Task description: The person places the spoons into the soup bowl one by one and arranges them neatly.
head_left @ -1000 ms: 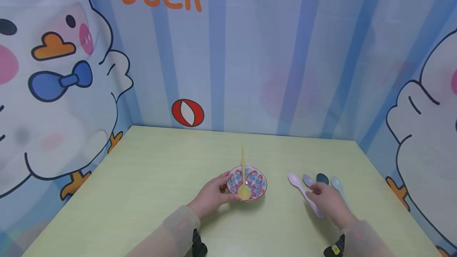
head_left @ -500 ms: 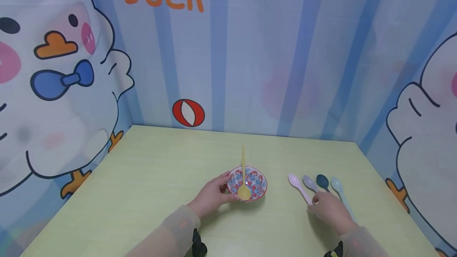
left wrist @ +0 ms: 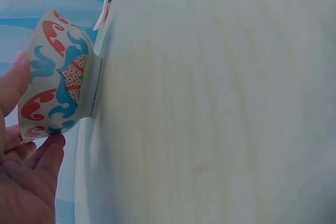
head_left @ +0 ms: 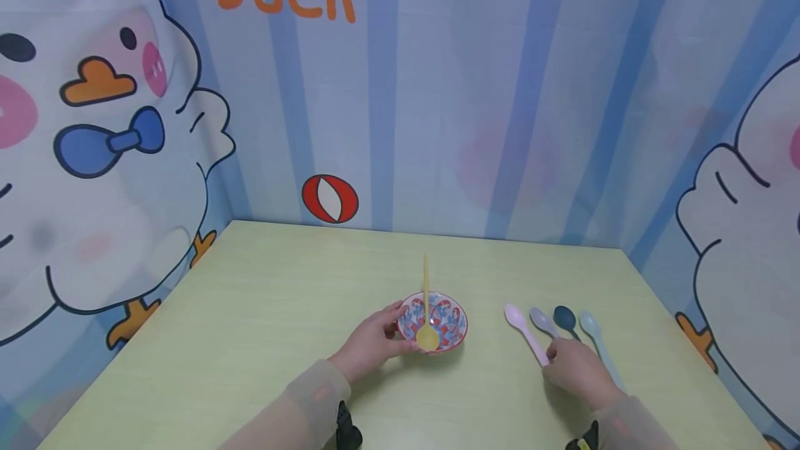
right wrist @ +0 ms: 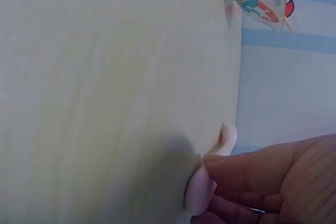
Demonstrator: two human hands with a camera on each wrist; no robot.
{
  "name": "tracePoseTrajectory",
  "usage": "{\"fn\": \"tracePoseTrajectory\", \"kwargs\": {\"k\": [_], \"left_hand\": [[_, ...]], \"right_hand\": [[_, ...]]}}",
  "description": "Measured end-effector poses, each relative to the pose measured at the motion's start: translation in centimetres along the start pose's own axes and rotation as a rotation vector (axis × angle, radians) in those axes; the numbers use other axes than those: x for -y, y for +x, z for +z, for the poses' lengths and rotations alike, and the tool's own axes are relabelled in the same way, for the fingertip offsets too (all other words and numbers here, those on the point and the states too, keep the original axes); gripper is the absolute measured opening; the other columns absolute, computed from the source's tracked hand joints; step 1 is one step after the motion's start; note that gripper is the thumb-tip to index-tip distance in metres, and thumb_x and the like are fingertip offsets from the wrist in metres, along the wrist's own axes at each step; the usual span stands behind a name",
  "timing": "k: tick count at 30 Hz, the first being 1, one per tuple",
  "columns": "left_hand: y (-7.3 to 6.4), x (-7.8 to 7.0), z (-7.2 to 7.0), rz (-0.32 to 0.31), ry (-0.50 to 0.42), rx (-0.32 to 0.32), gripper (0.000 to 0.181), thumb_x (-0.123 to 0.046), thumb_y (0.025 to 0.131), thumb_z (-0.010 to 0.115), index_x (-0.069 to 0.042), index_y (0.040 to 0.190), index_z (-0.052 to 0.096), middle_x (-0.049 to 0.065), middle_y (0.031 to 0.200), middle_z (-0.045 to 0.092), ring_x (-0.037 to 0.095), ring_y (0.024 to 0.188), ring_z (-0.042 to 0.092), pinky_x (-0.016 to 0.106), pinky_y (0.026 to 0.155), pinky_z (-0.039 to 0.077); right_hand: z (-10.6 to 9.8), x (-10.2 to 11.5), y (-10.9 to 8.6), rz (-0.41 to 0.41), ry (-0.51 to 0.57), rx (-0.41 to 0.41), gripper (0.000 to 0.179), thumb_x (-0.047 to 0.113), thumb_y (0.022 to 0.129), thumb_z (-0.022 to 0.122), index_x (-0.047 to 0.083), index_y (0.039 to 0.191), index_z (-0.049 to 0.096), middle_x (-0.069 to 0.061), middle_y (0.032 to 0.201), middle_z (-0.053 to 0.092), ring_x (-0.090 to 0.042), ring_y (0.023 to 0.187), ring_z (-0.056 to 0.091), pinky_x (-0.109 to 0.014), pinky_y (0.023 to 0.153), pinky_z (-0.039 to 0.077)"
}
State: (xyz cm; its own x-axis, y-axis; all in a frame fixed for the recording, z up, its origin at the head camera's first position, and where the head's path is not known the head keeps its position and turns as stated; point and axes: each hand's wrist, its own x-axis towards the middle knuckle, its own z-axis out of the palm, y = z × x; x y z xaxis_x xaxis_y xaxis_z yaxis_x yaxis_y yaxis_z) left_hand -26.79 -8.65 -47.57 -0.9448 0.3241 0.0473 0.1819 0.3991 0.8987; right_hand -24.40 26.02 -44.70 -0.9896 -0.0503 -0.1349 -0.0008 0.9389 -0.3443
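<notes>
My left hand [head_left: 375, 344] holds a small patterned bowl [head_left: 451, 318] by its left side; in the left wrist view the thumb and fingers [left wrist: 48, 162] span the bowl's outer wall [left wrist: 42, 85]. A yellow spoon [head_left: 428, 336] leans in the bowl, its handle pointing away past the far rim. To the right, my right hand [head_left: 581, 370] pinches the handle of a pink spoon [head_left: 517, 318]. The right wrist view shows the thumb on the pink spoon's handle [right wrist: 199, 191]. That hand hides the handles of a lavender spoon [head_left: 544, 321] and a dark green spoon [head_left: 565, 318].
A pale blue spoon [head_left: 594, 330] lies just right of the right hand, at the end of the spoon row. The light wooden table [head_left: 300, 276] ends at the back against a blue striped curtain [head_left: 437, 89] printed with ducks.
My right hand has drawn slightly nearer, to the pink spoon's handle, uncovering more of the dark green and lavender spoons. The left hand and bowl stay in place.
</notes>
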Motion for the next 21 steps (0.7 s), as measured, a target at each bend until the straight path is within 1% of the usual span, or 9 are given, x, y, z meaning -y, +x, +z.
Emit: {"fn": "tracePoseTrajectory", "kwargs": {"k": [6, 15, 21], "left_hand": [[0.04, 0.08, 0.0, 0.003, -0.007, 0.001, 0.078, -0.025, 0.081, 0.079, -0.007, 0.146, 0.04, 0.005, 0.155, 0.031, 0.019, 0.12, 0.052, 0.034, 0.098, 0.046], [0.05, 0.08, 0.05, -0.004, -0.006, -0.001, 0.078, -0.025, 0.081, 0.079, -0.008, 0.147, 0.04, 0.005, 0.155, 0.031, 0.021, 0.122, 0.051, 0.035, 0.099, 0.045], [0.05, 0.0, 0.05, -0.008, -0.022, 0.002, 0.078, -0.024, 0.081, 0.079, -0.007, 0.146, 0.04, 0.006, 0.155, 0.03, 0.022, 0.124, 0.05, 0.035, 0.099, 0.045]], "right_hand": [[0.32, -0.18, 0.04, 0.032, 0.048, 0.013, 0.014, 0.01, 0.079, 0.071, 0.001, 0.086, 0.064, -0.003, 0.072, 0.056, -0.018, 0.064, 0.051, -0.031, 0.055, 0.042], [0.58, -0.24, 0.01, 0.066, 0.136, 0.013, 0.014, 0.012, 0.079, 0.073, 0.003, 0.083, 0.063, -0.003, 0.072, 0.056, -0.019, 0.065, 0.05, -0.03, 0.055, 0.04], [0.72, -0.3, 0.07, 0.078, 0.167, 0.02, 0.014, 0.012, 0.08, 0.073, 0.003, 0.081, 0.062, -0.003, 0.072, 0.055, -0.019, 0.066, 0.05, -0.029, 0.056, 0.039]]}}
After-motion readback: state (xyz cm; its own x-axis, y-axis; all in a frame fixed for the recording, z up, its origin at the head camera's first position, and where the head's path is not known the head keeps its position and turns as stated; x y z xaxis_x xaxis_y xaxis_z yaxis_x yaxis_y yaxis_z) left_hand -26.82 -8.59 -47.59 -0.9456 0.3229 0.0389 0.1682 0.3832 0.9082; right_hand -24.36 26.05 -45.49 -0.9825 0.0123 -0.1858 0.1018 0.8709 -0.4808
